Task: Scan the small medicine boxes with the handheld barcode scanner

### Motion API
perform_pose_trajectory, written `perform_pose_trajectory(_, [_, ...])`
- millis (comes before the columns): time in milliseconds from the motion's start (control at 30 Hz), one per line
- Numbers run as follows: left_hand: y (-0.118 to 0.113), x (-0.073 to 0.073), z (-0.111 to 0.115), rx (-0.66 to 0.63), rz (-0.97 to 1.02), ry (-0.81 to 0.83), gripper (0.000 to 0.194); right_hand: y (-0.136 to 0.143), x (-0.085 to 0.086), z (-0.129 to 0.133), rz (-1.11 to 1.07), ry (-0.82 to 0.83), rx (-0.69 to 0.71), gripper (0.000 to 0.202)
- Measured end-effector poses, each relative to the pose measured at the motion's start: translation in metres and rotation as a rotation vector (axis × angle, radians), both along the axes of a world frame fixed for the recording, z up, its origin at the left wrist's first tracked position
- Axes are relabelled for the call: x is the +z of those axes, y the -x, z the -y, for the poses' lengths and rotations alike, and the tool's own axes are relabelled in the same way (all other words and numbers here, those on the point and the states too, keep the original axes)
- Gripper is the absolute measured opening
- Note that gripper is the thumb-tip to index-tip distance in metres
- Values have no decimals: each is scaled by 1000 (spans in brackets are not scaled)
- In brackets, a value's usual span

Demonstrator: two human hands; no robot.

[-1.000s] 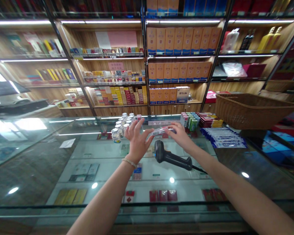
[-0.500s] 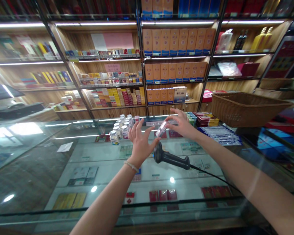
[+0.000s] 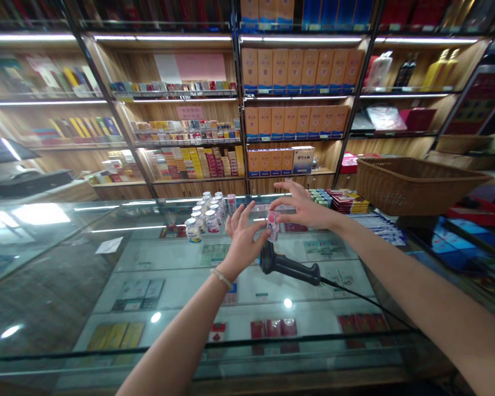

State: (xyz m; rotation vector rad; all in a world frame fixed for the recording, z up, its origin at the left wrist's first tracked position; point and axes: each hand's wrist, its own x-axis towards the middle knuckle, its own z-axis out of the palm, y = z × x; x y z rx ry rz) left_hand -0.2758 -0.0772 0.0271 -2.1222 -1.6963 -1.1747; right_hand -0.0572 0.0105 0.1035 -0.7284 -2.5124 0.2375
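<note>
Between my two hands, above the glass counter, is a small clear pack with pink and white print [image 3: 273,226]. My right hand [image 3: 303,206] pinches its upper part between thumb and fingertips, the other fingers raised. My left hand [image 3: 246,236] has thumb and index finger closed at its left side, with the remaining fingers spread. Just below the pack a black handheld barcode scanner [image 3: 291,267] lies on the glass, its cable running right. Left of my left hand stand several small white-capped bottles [image 3: 212,220] in rows, with a pink container [image 3: 231,203] behind them.
Blue-and-white packets [image 3: 377,228] and red-and-gold packs [image 3: 346,201] lie on the counter at right, near a wicker basket [image 3: 416,187]. A white paper slip [image 3: 109,246] lies at left. Cigarette packs [image 3: 274,328] show beneath the glass. Shelves of orange boxes [image 3: 297,69] line the back.
The small pack has been turned more upright, so a pink-printed side now shows. Both hands have shifted slightly, my left one to the right. The scanner has stayed put.
</note>
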Motion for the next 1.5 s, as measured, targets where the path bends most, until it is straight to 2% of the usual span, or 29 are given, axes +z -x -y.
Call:
perform_pose_trajectory(133, [-3,2,0,26,34,10,17,-1,-6,6,-49,-74,-19,45])
perform_pose_trajectory(233, [-6,6,-1,54,33,7,16,0,-15,12,-158,-123,-95,39])
perform_pose_trajectory(367, [-11,14,-2,79,-10,19,12,0,-29,18,-257,-139,-206,30])
perform_pose_trajectory(567, [-27,26,-11,95,-88,63,11,-9,-38,15,-309,-150,-279,24])
perform_pose_trajectory(767, [-54,38,-29,87,-89,103,9,-31,-35,0,-350,-196,-319,18])
perform_pose_trajectory(967, [-91,52,-61,110,-69,99,11,-57,-25,-25,-360,-241,-424,21])
perform_pose_trajectory(1067, [-108,48,-78,125,-53,115,11,-67,-30,-38,-349,-257,-466,22])
perform_pose_trajectory(1233, [-127,31,-101,139,-66,183,12,-76,-50,-54,-305,-258,-513,21])
perform_pose_trajectory(1500, [-142,12,-122,187,-103,317,16,-80,-80,-75,-201,-264,-580,18])
